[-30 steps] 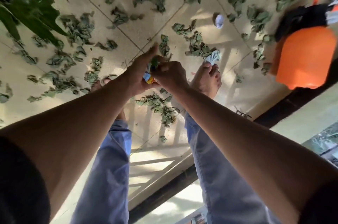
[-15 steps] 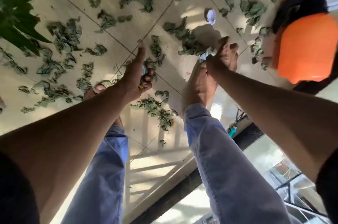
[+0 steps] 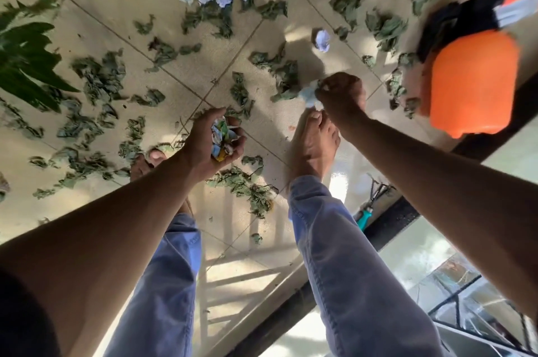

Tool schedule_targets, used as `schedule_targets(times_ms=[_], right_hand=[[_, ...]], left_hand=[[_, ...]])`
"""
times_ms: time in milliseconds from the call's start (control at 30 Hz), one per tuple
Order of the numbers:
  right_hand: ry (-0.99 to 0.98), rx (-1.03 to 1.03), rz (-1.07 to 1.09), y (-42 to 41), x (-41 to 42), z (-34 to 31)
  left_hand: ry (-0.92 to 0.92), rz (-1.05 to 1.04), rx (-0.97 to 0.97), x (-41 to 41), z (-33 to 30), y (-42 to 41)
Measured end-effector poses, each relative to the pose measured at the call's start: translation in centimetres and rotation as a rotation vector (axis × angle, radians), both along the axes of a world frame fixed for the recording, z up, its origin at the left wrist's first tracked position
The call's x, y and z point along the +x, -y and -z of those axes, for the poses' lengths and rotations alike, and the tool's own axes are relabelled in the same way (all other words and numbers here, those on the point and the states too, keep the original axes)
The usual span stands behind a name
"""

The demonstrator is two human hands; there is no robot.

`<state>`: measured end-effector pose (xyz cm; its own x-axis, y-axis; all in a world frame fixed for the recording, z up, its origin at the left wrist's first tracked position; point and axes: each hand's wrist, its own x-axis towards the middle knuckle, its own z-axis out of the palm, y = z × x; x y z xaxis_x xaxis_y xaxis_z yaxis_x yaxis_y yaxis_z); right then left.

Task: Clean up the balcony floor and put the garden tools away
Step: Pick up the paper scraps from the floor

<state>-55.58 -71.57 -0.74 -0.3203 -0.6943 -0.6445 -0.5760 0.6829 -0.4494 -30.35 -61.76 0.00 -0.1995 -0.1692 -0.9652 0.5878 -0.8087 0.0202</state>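
Right hand (image 3: 342,96) pinching crumpled white paper (image 3: 309,94) off floor (image 3: 116,1), just ahead of bare toes, grip clamping on wad. Left hand (image 3: 209,142) cupping colourful scrap bundle (image 3: 222,139), fingers curling round it. Paper looking light, soft, crushable — pinching any fold likely sufficing. Dry leaves (image 3: 100,77) lying scattered everywhere — probably brittle, scooping better. Orange sprayer (image 3: 473,86) standing near floor's right edge.

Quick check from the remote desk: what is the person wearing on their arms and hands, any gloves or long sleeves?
No gloves: the left hand and right hand are bare, with no rings, watch or bands visible. Both forearms are uncovered up to dark short sleeves at the frame's lower corners. Below them show light blue trousers and bare feet.
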Motion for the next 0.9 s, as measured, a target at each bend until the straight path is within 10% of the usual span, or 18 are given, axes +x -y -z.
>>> schedule_targets(times_ms=[233,733,900], right_hand=[[0.508,0.201,-0.321,-2.2,5.2,-2.2],[-0.417,-0.125,-0.388,4.2,4.3,2.1],[-0.383,-0.012,-0.464,7.2,1.8,3.7]], left_hand=[[-0.05,0.105,-0.089,-1.6,-0.2,3.1],[0.017,0.243,-0.07,0.0,2.0,3.2],[-0.077,0.187,-0.03,0.9,2.0,2.4]])
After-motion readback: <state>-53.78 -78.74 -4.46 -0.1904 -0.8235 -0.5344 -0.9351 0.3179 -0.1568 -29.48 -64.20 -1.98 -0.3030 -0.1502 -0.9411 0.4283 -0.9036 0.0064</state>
